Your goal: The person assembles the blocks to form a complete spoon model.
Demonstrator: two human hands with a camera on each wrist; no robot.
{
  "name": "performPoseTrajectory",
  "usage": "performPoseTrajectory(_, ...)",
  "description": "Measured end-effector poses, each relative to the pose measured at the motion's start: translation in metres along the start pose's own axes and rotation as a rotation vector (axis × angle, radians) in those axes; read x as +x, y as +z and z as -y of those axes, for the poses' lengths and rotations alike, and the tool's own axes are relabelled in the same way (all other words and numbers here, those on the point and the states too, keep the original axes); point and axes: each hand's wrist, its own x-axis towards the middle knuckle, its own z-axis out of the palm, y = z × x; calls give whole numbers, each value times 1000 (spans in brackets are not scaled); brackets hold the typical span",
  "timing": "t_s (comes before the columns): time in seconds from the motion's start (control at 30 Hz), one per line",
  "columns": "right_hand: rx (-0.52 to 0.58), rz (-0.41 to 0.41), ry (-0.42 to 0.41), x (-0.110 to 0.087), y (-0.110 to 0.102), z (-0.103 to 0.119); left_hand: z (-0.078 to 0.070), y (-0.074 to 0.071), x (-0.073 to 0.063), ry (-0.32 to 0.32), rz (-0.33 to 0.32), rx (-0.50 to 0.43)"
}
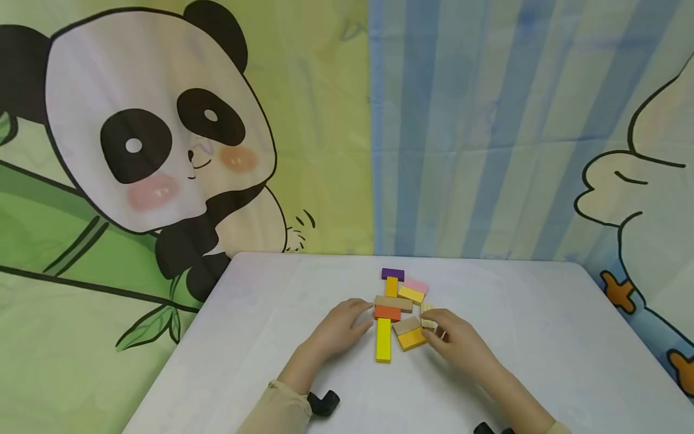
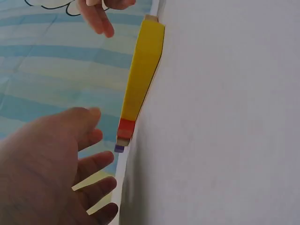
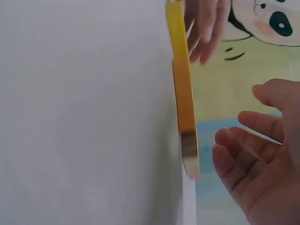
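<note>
Several flat wooden blocks lie in a cluster on the white table. A long yellow block (image 1: 383, 340) points toward the front, with a red-orange block (image 1: 387, 313), a tan block (image 1: 393, 304), an upright amber block (image 1: 392, 287) and a purple block (image 1: 393, 275) beyond it. To the right, a slanted tan block (image 1: 406, 326) adjoins an orange-yellow block (image 1: 412, 339). My left hand (image 1: 338, 328) hovers beside the row with loosely spread fingers, holding nothing. Beside a pale block (image 1: 427, 308), my right hand (image 1: 458, 337) has relaxed fingers; its palm shows bare in the right wrist view.
Behind the right side of the cluster lie a pink block (image 1: 416, 286) and another yellow block (image 1: 411, 294). Dark wrist straps (image 1: 324, 404) show at the wrists. A printed cloth (image 1: 320, 120) with a panda hangs behind the table (image 1: 282, 283).
</note>
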Motion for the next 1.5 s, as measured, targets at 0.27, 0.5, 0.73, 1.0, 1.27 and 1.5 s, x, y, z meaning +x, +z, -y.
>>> performPoseTrajectory(0.27, 105, 106, -199, -9, 34, 15, 3, 14, 6, 66, -94, 96)
performPoseTrajectory(0.5, -54, 224, -182, -15, 55, 20, 8, 24, 17, 125, -110, 177)
performPoseTrajectory(0.73, -218, 165, -152, -12, 59, 22, 4, 30, 26, 130, -188, 154)
performPoseTrajectory(1.0, -219, 67, -110, -10, 61, 21, -4, 34, 35, 124, -199, 85)
performPoseTrajectory(1.27, -213, 88, -78, -8, 61, 21, 3, 24, 39, 115, -137, -2)
performPoseTrajectory(1.5, -199, 100, -54, -8, 59, 20, 27, 2, 30, 74, -114, -113)
